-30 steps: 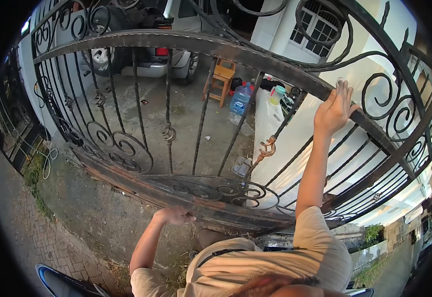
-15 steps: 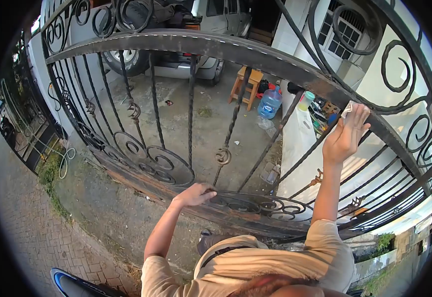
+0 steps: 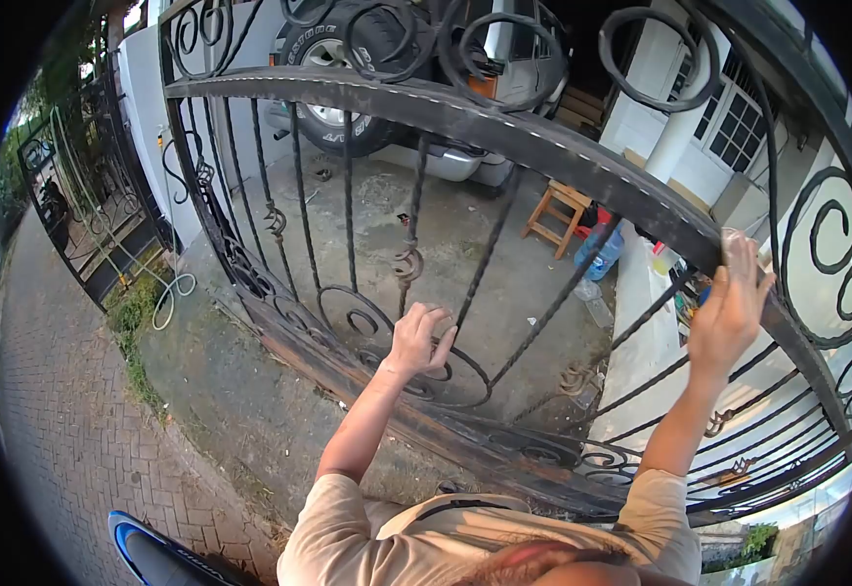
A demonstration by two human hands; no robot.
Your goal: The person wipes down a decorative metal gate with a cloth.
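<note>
My right hand (image 3: 727,317) lies over the dark rail (image 3: 582,161) of a wrought-iron gate, its fingers pressing a small pale folded piece against the metal. That piece is mostly hidden under the fingers; its material cannot be made out. Lower and to the left, my left hand (image 3: 418,339) is raised in front of the gate's twisted bars (image 3: 485,256), fingers loosely bent and thumb apart, with nothing in it. Iron scrolls (image 3: 362,320) sit low behind the left hand, and a larger scroll (image 3: 825,234) curls right of my right hand.
Behind the bars are a vehicle with a spare wheel (image 3: 333,83), a wooden stool (image 3: 557,217), a blue water jug (image 3: 599,250) and a white wall (image 3: 641,313). A hose (image 3: 172,293) hangs at left. A blue-black vehicle part (image 3: 167,552) stands on the paving behind me.
My left hand has risen from the lower scrollwork to the bars. My right hand remains at the rail, its fingers now more upright. The view has shifted, moving the scene rightward.
</note>
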